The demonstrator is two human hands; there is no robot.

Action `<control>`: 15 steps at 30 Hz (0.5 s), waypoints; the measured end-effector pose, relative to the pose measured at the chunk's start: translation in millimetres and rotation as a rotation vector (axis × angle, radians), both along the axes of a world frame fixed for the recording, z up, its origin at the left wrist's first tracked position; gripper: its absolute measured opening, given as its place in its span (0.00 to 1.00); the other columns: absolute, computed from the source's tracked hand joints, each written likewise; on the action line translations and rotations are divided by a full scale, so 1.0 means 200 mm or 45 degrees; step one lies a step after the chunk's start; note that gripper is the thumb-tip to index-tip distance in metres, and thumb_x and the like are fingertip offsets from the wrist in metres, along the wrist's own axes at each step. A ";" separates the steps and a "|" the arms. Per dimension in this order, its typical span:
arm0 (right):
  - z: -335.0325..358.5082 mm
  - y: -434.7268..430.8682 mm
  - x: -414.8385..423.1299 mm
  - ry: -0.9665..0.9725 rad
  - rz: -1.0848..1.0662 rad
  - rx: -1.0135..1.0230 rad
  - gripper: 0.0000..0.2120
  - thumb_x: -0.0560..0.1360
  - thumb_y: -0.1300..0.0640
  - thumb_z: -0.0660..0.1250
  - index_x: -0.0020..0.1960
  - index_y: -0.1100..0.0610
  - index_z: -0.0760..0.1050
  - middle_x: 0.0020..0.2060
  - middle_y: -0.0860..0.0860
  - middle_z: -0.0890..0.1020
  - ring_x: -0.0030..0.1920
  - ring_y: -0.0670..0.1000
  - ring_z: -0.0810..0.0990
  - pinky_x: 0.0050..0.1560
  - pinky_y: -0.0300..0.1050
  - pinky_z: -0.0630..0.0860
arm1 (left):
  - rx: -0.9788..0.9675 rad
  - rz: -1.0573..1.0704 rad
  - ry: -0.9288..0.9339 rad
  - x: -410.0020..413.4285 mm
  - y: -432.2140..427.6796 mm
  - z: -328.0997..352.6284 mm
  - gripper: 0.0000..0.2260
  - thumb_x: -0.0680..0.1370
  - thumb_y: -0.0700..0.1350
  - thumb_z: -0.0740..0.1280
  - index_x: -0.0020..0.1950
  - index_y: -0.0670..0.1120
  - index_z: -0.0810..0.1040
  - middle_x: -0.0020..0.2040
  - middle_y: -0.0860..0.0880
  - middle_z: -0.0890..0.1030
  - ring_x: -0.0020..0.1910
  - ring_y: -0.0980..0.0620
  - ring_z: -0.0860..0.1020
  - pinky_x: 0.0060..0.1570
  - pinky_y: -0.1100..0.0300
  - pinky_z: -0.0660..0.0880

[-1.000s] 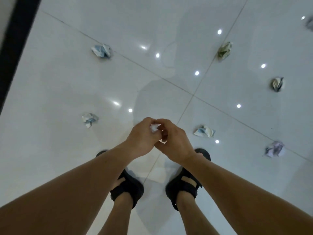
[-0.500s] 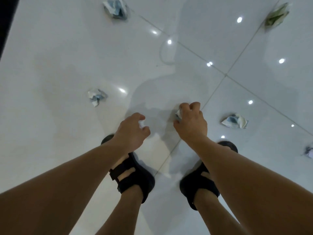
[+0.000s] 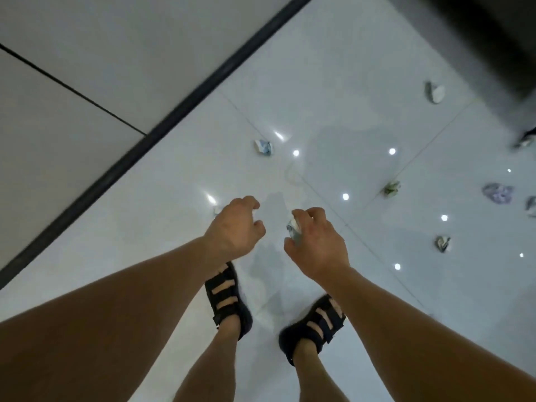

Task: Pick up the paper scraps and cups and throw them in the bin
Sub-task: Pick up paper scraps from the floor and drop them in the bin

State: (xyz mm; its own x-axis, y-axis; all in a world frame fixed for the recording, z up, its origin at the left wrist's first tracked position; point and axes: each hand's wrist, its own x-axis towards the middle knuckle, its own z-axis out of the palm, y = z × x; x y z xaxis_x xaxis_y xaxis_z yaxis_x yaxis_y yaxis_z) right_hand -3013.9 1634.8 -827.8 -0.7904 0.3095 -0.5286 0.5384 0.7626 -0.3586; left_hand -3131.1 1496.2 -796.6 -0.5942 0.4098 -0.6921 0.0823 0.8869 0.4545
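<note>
My right hand (image 3: pixel 319 245) grips a crumpled white-blue paper scrap (image 3: pixel 293 229) in its curled fingers. My left hand (image 3: pixel 235 224) is beside it, a hand's width away, fingers curled with a small white bit of paper (image 3: pixel 255 211) showing at the fingertips. Both hands hang above the glossy white tile floor (image 3: pixel 333 82), over my feet. Several crumpled scraps lie on the floor: a blue-white one (image 3: pixel 264 147) ahead, a white one (image 3: pixel 435 92) far right, a green one (image 3: pixel 391 188), a purple one (image 3: pixel 497 193) and a grey-white one (image 3: pixel 443 244). No bin or cup is in view.
A dark baseboard strip (image 3: pixel 174 120) runs diagonally along a pale wall (image 3: pixel 87 68) on the left. A dark, blurred object (image 3: pixel 493 39) fills the top right corner. My feet in black sandals (image 3: pixel 229 300) stand below the hands. Another scrap (image 3: pixel 217 210) peeks out beside my left hand.
My hands, joined on one paper a second ago, have drawn apart, each keeping a piece. The view has swung left, bringing the wall and baseboard in.
</note>
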 end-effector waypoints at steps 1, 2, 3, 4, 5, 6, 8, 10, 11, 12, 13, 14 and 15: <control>0.14 0.00 -0.05 0.011 0.050 0.005 0.25 0.75 0.46 0.64 0.70 0.49 0.65 0.63 0.51 0.68 0.53 0.53 0.76 0.44 0.44 0.74 | -0.004 0.006 0.017 -0.04 -0.03 0.13 0.21 0.79 0.47 0.63 0.71 0.46 0.67 0.65 0.46 0.72 0.60 0.48 0.74 0.55 0.61 0.69; 0.27 -0.01 -0.10 0.019 0.092 0.010 0.25 0.75 0.45 0.64 0.70 0.48 0.64 0.63 0.50 0.68 0.54 0.53 0.76 0.46 0.44 0.75 | -0.014 0.020 0.032 -0.07 -0.07 0.26 0.21 0.79 0.47 0.63 0.71 0.46 0.67 0.66 0.45 0.72 0.60 0.48 0.74 0.55 0.61 0.69; 0.41 -0.02 -0.15 0.028 0.120 0.006 0.25 0.75 0.44 0.64 0.70 0.48 0.64 0.64 0.50 0.68 0.54 0.53 0.76 0.47 0.45 0.76 | -0.027 0.036 0.047 -0.10 -0.11 0.39 0.21 0.79 0.47 0.63 0.71 0.46 0.67 0.66 0.45 0.71 0.60 0.48 0.74 0.55 0.62 0.69; 0.55 -0.04 -0.20 0.033 0.133 -0.013 0.25 0.75 0.44 0.64 0.70 0.48 0.64 0.64 0.51 0.68 0.54 0.54 0.76 0.48 0.46 0.76 | -0.041 0.050 0.060 -0.12 -0.15 0.52 0.20 0.79 0.46 0.63 0.71 0.46 0.67 0.66 0.45 0.71 0.60 0.48 0.74 0.54 0.63 0.68; 0.68 -0.05 -0.24 0.042 0.144 -0.035 0.26 0.75 0.44 0.64 0.70 0.49 0.64 0.64 0.51 0.68 0.54 0.54 0.77 0.49 0.46 0.76 | -0.047 0.054 0.077 -0.14 -0.20 0.65 0.20 0.79 0.46 0.62 0.71 0.46 0.66 0.66 0.45 0.71 0.60 0.48 0.74 0.54 0.63 0.69; 0.80 -0.06 -0.28 0.058 0.161 -0.055 0.26 0.75 0.44 0.64 0.71 0.49 0.64 0.65 0.52 0.68 0.54 0.55 0.77 0.49 0.45 0.76 | -0.043 0.058 0.100 -0.16 -0.24 0.78 0.20 0.80 0.46 0.62 0.72 0.45 0.66 0.67 0.45 0.70 0.60 0.48 0.74 0.56 0.63 0.68; 1.04 -0.09 -0.32 0.092 0.220 -0.082 0.26 0.75 0.45 0.65 0.71 0.50 0.65 0.65 0.53 0.68 0.53 0.56 0.77 0.49 0.45 0.75 | -0.045 0.115 0.137 -0.14 -0.33 1.04 0.20 0.80 0.46 0.62 0.72 0.45 0.66 0.67 0.45 0.70 0.61 0.47 0.73 0.56 0.63 0.68; 1.25 -0.13 -0.32 0.117 0.330 -0.092 0.26 0.75 0.46 0.66 0.71 0.51 0.66 0.65 0.53 0.67 0.53 0.57 0.78 0.50 0.45 0.74 | -0.068 0.217 0.193 -0.08 -0.42 1.27 0.20 0.80 0.46 0.61 0.72 0.45 0.66 0.67 0.44 0.70 0.61 0.46 0.73 0.55 0.61 0.68; 1.35 -0.16 -0.31 0.118 0.388 -0.084 0.26 0.75 0.46 0.65 0.71 0.51 0.65 0.66 0.54 0.67 0.53 0.57 0.78 0.50 0.45 0.74 | -0.082 0.269 0.223 -0.04 -0.46 1.37 0.20 0.79 0.45 0.62 0.71 0.45 0.67 0.67 0.44 0.70 0.62 0.46 0.73 0.56 0.60 0.69; 1.44 -0.18 -0.30 0.122 0.442 -0.076 0.26 0.75 0.45 0.65 0.71 0.51 0.65 0.66 0.54 0.67 0.53 0.57 0.78 0.50 0.45 0.74 | -0.086 0.327 0.247 0.01 -0.50 1.47 0.20 0.79 0.46 0.62 0.71 0.45 0.67 0.67 0.44 0.70 0.62 0.45 0.73 0.58 0.58 0.70; 1.53 -0.21 -0.29 0.135 0.488 -0.077 0.26 0.75 0.45 0.65 0.70 0.51 0.65 0.66 0.53 0.66 0.53 0.57 0.78 0.49 0.45 0.73 | -0.085 0.395 0.264 0.07 -0.54 1.57 0.21 0.79 0.46 0.62 0.71 0.45 0.67 0.68 0.44 0.70 0.62 0.45 0.73 0.58 0.57 0.70; 1.63 -0.24 -0.27 0.155 0.529 -0.079 0.26 0.75 0.45 0.66 0.70 0.51 0.65 0.65 0.53 0.67 0.53 0.56 0.78 0.48 0.44 0.72 | -0.080 0.459 0.284 0.14 -0.58 1.66 0.21 0.79 0.46 0.63 0.71 0.45 0.67 0.68 0.44 0.70 0.62 0.45 0.73 0.57 0.57 0.71; 1.72 -0.27 -0.24 0.177 0.577 -0.080 0.26 0.75 0.45 0.66 0.70 0.50 0.65 0.65 0.52 0.67 0.53 0.56 0.78 0.47 0.44 0.72 | -0.074 0.513 0.301 0.21 -0.61 1.75 0.21 0.79 0.46 0.63 0.71 0.45 0.67 0.67 0.44 0.70 0.61 0.45 0.74 0.55 0.58 0.71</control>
